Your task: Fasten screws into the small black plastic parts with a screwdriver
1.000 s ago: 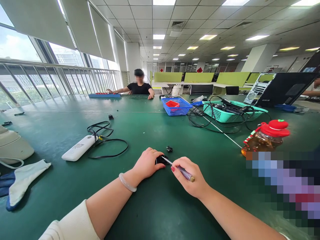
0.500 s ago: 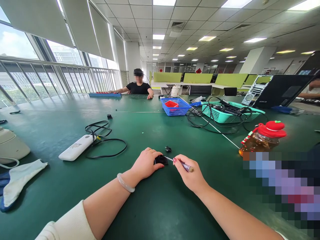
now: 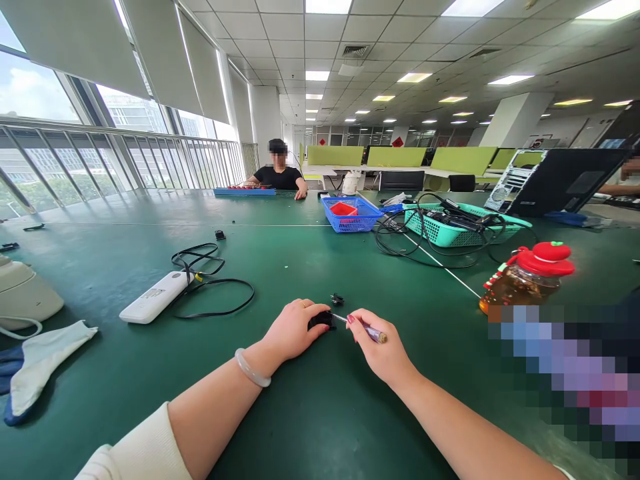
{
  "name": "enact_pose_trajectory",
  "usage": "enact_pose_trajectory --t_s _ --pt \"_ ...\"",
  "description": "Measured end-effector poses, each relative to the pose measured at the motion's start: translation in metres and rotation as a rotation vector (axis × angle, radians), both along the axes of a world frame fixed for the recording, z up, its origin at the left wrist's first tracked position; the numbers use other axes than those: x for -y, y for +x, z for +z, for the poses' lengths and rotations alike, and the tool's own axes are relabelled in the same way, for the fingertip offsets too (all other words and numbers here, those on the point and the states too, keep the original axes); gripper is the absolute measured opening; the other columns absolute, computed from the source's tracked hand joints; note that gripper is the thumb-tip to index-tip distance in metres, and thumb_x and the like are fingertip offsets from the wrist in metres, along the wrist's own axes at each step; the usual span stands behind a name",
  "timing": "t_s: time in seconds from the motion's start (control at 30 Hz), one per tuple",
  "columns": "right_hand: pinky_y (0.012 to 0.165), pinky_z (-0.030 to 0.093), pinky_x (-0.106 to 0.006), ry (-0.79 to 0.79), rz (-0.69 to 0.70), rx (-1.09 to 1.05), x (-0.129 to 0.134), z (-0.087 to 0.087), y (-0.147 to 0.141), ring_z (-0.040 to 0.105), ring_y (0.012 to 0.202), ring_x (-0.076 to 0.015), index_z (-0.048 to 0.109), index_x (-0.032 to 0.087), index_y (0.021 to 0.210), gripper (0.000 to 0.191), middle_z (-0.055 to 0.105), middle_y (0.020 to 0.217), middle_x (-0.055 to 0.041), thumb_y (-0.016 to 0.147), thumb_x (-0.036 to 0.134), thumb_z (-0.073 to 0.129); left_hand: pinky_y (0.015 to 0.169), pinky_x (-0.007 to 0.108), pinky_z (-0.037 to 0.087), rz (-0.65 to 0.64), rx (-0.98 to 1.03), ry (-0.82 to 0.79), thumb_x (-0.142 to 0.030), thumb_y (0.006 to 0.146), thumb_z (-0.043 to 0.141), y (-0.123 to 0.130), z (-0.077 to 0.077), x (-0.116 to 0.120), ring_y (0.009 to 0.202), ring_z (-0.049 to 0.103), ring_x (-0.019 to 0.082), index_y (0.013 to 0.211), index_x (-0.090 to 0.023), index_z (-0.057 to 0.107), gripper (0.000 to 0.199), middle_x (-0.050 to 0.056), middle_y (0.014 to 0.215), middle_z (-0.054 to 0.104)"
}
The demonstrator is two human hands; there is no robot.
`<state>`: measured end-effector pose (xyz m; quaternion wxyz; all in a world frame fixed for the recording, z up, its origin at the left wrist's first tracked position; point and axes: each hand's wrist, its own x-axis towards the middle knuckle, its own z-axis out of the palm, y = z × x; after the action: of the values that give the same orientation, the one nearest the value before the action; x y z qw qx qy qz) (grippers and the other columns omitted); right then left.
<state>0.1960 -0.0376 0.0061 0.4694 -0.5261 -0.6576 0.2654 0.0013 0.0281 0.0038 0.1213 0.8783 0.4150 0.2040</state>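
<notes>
My left hand [image 3: 295, 327] is closed around a small black plastic part [image 3: 321, 321] and keeps it on the green table. Between the fingers of my right hand [image 3: 375, 340] is a slim screwdriver [image 3: 374, 332] with a purplish handle. Its metal shaft points left, with the tip at the black part; whether it sits in a slot or screw I cannot make out. Just beyond the hands lies a little black piece [image 3: 337, 299], touched by neither hand.
To the left lie a white power bank [image 3: 157, 297] with a black cable [image 3: 215, 280] and a glove [image 3: 50, 363]. A red-lidded jar [image 3: 533, 277], a teal basket [image 3: 445, 232] of cables and a blue basket [image 3: 353, 217] stand rightward. Across the table sits a person [image 3: 278, 175].
The blue tray beside the person across the table has moved to the right. The black part has turned slightly under my left hand, while the screwdriver stays against it.
</notes>
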Motion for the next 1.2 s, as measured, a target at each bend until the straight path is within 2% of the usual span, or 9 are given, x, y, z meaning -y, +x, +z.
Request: enact_pose_trajectory --t_s 0.3,0.47,0.67,0.77,0.9,1.03,1.2 --pt "0.051 0.036 -0.024 0.02 0.028 -0.007 0.002 0.005 0.0 0.044 0.054 -0.0122 0.061 0.02 0.074 0.036 0.051 0.061 0.0009 0.091 0.049 0.05 0.092 0.04 0.049 -0.014 0.002 -0.001 -0.038 0.09 0.059 -0.001 -0.003 -0.003 0.1 0.06 0.024 0.118 -0.026 0.064 0.031 0.005 0.11 0.067" --pt "0.054 0.041 -0.025 0.142 0.055 0.009 0.004 0.007 0.002 0.051 0.057 -0.0137 0.064 0.02 0.075 0.033 0.059 0.065 -0.0015 0.091 0.045 0.051 0.094 0.039 0.049 -0.011 0.03 0.014 -0.037 0.092 0.056 0.0 -0.001 -0.002 0.103 0.059 0.023 0.12 -0.025 0.063 0.031 0.007 0.112 0.066" --pt "0.056 0.045 -0.027 0.238 -0.041 -0.026 0.003 0.004 0.007 0.054 0.06 -0.0145 0.064 0.021 0.081 0.029 0.061 0.071 -0.0029 0.093 0.044 0.05 0.099 0.041 0.048 0.042 0.13 0.065 -0.031 0.096 0.047 0.001 -0.001 0.0 0.108 0.056 0.023 0.133 -0.026 0.054 0.038 0.009 0.116 0.061" --pt "0.058 0.046 -0.027 0.189 -0.107 -0.017 -0.001 0.002 0.009 0.055 0.062 -0.0152 0.065 0.021 0.089 0.028 0.064 0.076 -0.0041 0.091 0.045 0.052 0.098 0.042 0.047 0.163 0.111 0.115 -0.027 0.097 0.04 0.001 -0.003 -0.002 0.109 0.055 0.024 0.135 -0.027 0.054 0.04 0.01 0.118 0.059" --pt "0.055 0.045 -0.028 0.042 -0.167 -0.013 -0.01 -0.002 0.012 0.053 0.059 -0.0154 0.064 0.021 0.097 0.032 0.062 0.073 -0.0027 0.087 0.049 0.053 0.092 0.047 0.046 0.321 -0.052 0.128 -0.025 0.097 0.036 -0.001 -0.005 -0.004 0.104 0.056 0.028 0.133 -0.031 0.057 0.042 0.01 0.116 0.063" --pt "0.055 0.046 -0.028 -0.065 -0.174 0.002 -0.016 -0.008 0.016 0.055 0.06 -0.0159 0.065 0.022 0.101 0.036 0.065 0.078 -0.0031 0.087 0.053 0.053 0.089 0.046 0.043 0.355 -0.148 0.158 -0.029 0.097 0.039 -0.006 -0.008 -0.005 0.1 0.055 0.028 0.122 -0.032 0.066 0.037 0.009 0.112 0.067" --pt "0.057 0.047 -0.029 -0.075 -0.153 0.025 -0.017 -0.01 0.015 0.059 0.063 -0.0172 0.066 0.023 0.102 0.035 0.068 0.084 -0.0041 0.086 0.052 0.054 0.092 0.048 0.041 0.352 -0.17 0.176 -0.029 0.093 0.045 -0.006 -0.009 -0.005 0.104 0.053 0.029 0.116 -0.03 0.069 0.033 0.009 0.107 0.069"
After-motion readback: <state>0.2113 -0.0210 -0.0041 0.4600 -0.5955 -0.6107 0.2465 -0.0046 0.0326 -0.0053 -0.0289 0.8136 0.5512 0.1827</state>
